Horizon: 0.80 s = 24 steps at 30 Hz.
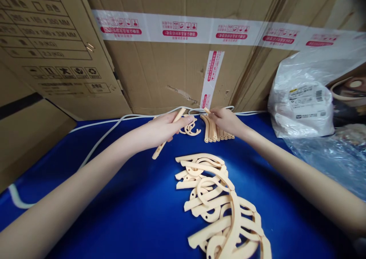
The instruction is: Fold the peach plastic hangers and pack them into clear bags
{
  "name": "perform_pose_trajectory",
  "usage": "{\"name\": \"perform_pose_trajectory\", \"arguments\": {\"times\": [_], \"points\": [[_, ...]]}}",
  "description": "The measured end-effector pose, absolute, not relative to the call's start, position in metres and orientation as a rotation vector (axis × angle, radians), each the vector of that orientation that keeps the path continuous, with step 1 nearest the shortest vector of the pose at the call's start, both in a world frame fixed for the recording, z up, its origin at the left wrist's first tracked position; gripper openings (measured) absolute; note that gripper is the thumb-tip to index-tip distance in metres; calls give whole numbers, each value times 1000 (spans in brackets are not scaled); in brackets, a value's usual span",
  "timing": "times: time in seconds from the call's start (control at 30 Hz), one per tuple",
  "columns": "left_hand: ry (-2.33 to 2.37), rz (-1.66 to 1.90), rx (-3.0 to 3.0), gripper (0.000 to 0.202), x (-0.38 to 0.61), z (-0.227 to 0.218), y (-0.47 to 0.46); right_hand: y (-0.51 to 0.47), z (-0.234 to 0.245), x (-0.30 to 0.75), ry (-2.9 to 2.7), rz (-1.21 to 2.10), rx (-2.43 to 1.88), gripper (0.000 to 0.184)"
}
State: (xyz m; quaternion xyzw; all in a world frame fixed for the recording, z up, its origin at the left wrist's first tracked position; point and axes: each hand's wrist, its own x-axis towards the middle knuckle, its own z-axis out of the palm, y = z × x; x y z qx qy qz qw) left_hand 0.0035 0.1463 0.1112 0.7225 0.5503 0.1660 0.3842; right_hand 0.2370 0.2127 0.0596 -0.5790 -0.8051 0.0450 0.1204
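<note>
One strip sits clenched in the left hand; the right hand pinches the twelve-o'clock row; joining probably needs parallel alignment.

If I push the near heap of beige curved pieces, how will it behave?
The heap is loosely interlocked, so pieces would probably drag together. Each looks thin, flat, stiff: likely light, sliding on the blue table, not rolling.

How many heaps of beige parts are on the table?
3: large heap nearest, small cluster beside left hand, stacked row under right hand; bags may hide more.
</note>
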Motion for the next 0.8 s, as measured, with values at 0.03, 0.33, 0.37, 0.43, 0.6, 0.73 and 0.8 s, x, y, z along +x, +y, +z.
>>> {"name": "perform_pose_trajectory", "arguments": {"times": [0.03,0.33,0.37,0.43,0.6,0.73,0.8], "points": [[1404,422,1833,43,4,112,146,212,59,233,-2360,108,-1718,30],[1368,424,1910,47,-1,112,145,201,59,214,-2390,-147,-1926,32],[1368,424,1917,47,-1,112,145,201,59,214,-2399,-163,-1929,32],[1349,437,1932,46,-2,112,145,200,59,212,-2415,-188,-1932,33],[1322,438,1952,43,-1,113,144,200,60,208,-2436,-242,-1953,34],[1368,396,1903,39,0,113,144,202,59,207,-2441,-263,-1956,34],[1418,355,1828,43,0,114,142,203,58,207,-2438,-267,-1956,34]]}}
